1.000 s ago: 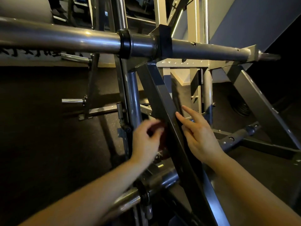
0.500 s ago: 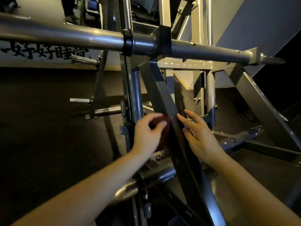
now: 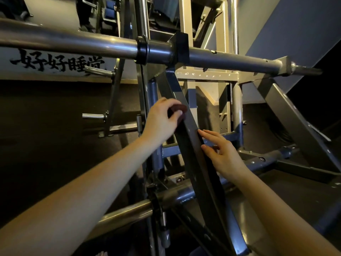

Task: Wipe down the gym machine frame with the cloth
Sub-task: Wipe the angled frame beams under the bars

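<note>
Head view | my left hand [image 3: 162,121] pinches cloth [image 3: 180,109] on diagonal bar [image 3: 191,145] | my right hand [image 3: 223,156], fingers straight, touches bar | risk: cloth may slip off edge

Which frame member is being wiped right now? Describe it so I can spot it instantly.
Find the long horizontal steel bar across the top; from its black block a dark diagonal beam slopes down rightward. Unlike the round upright tubes beside it, it is flat-sided, with the left hand holding a dark red cloth against it and the right hand touching its right edge.
</note>
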Action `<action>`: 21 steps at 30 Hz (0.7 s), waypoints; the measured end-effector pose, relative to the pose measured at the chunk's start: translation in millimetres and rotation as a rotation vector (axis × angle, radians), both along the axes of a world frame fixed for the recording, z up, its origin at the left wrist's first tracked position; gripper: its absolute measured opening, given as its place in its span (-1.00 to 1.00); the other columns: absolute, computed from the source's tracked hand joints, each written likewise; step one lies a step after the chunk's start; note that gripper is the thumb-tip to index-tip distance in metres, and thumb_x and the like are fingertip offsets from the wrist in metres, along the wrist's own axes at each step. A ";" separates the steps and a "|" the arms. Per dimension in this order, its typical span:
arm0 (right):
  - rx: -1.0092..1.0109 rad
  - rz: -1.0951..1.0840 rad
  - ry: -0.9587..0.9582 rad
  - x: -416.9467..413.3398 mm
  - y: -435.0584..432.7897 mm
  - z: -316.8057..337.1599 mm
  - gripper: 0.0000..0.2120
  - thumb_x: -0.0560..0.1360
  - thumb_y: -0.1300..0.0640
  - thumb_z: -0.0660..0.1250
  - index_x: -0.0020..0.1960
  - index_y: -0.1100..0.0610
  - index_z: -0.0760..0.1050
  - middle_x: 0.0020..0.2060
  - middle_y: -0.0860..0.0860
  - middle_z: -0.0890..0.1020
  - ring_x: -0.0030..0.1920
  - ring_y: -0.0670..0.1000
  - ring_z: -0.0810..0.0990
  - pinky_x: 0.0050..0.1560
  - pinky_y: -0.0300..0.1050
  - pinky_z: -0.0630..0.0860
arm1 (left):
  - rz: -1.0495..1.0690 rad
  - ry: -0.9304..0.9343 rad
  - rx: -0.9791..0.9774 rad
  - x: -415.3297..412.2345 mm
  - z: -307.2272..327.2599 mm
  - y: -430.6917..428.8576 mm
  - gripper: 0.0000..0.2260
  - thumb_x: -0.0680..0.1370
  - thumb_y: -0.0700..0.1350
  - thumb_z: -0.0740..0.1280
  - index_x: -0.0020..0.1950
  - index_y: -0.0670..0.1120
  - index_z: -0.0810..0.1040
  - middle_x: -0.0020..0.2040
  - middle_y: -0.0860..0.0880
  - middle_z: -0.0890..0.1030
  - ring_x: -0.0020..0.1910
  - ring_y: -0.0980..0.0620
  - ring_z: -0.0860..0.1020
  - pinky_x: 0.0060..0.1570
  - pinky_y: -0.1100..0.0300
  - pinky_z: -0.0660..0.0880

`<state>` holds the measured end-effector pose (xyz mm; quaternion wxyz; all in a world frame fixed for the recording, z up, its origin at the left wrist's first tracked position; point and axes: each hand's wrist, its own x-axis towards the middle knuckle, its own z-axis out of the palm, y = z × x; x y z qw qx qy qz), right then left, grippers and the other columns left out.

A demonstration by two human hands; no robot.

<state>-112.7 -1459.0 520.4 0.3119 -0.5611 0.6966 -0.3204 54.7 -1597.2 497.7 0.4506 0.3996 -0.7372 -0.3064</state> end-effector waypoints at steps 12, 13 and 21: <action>0.042 -0.173 0.001 -8.7 0.0 -3.7 -0.54 0.56 0.08 0.41 0.45 0.02 0.44 0.42 0.00 0.45 0.31 0.05 0.55 0.06 -0.13 0.63 | -0.170 -0.352 -0.120 1.4 33.7 -4.2 -0.82 0.60 -0.07 0.41 0.20 0.04 0.63 0.07 0.11 0.54 0.11 0.13 0.53 0.16 0.20 0.46; 0.041 -0.177 0.005 -8.2 -0.6 -4.3 -0.55 0.57 0.08 0.40 0.44 0.02 0.44 0.41 0.01 0.47 0.34 0.07 0.54 0.08 -0.12 0.63 | -0.235 -0.365 -0.108 2.3 34.4 -0.2 -0.82 0.59 -0.07 0.41 0.19 0.05 0.63 0.05 0.14 0.52 0.09 0.17 0.51 0.16 0.20 0.46; 0.017 -0.158 0.082 -6.9 13.3 -9.6 -0.55 0.58 0.08 0.40 0.45 0.01 0.44 0.39 -0.02 0.50 0.42 0.02 0.46 0.42 0.19 0.46 | -0.129 0.052 0.106 11.9 -41.8 58.7 -0.83 0.60 -0.11 0.39 0.17 0.07 0.55 0.08 0.18 0.57 0.15 0.22 0.53 0.27 0.09 0.52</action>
